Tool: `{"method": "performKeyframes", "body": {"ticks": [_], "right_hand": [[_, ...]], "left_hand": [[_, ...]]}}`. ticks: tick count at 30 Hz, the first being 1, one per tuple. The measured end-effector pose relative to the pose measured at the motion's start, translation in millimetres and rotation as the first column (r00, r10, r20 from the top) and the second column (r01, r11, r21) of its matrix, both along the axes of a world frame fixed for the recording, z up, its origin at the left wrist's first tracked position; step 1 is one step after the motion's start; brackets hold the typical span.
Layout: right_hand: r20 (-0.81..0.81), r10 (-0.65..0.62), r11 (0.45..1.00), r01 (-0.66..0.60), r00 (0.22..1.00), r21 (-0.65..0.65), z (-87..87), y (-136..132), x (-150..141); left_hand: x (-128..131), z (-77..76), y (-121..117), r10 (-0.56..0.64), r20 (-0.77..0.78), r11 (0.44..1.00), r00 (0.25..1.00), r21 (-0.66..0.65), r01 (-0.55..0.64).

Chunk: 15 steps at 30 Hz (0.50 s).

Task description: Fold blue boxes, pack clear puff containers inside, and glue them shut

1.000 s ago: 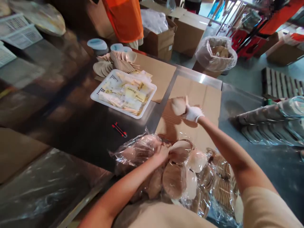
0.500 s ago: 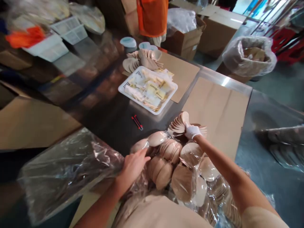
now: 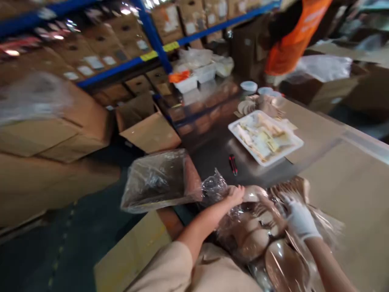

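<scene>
My bare left hand (image 3: 236,195) is closed on the edge of a clear plastic bag (image 3: 217,186), beside a pile of thin, tan, rounded pieces (image 3: 257,243) wrapped in clear plastic. My right hand (image 3: 300,219), in a white glove, rests over the wrapped pieces at the pile's right side. Motion smears its fingers, so their grip is unclear. Just beyond it lies a fanned stack of tan pieces (image 3: 288,187). A red and black cutter (image 3: 233,164) lies on the dark table past my left hand.
A white basket (image 3: 263,162) of small packets stands farther back, with more tan pieces (image 3: 247,107) behind it. Cardboard sheets (image 3: 349,170) cover the table's right side. Open cartons (image 3: 152,134) and a blue rack (image 3: 152,36) are at left. A person in orange (image 3: 285,48) stands behind.
My view has swung left, bringing the rack and cartons in. My right hand has come back from the fanned stack to the wrapped pile, and my left hand has closed on plastic.
</scene>
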State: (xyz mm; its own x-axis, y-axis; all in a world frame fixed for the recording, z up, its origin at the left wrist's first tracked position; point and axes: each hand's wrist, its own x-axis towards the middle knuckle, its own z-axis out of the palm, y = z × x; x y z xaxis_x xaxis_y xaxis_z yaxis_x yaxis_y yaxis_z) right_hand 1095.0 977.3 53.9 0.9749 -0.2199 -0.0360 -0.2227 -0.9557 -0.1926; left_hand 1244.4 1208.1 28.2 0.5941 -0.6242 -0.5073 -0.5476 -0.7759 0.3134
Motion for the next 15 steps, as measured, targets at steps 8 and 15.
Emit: {"method": "performKeyframes", "body": {"ticks": [8,15], "right_hand": [[0.072,0.024,0.972,-0.04,0.997,0.23,-80.7,7,-12],[0.155,-0.149,0.73,0.003,0.977,0.683,37.1,81,39]], "left_hand": [[14,39.2,139,0.394,0.038,0.897,0.918,-0.232,-0.376],[-7,105.5,222,0.492,-0.12,0.699,0.862,-0.536,-0.474]]}}
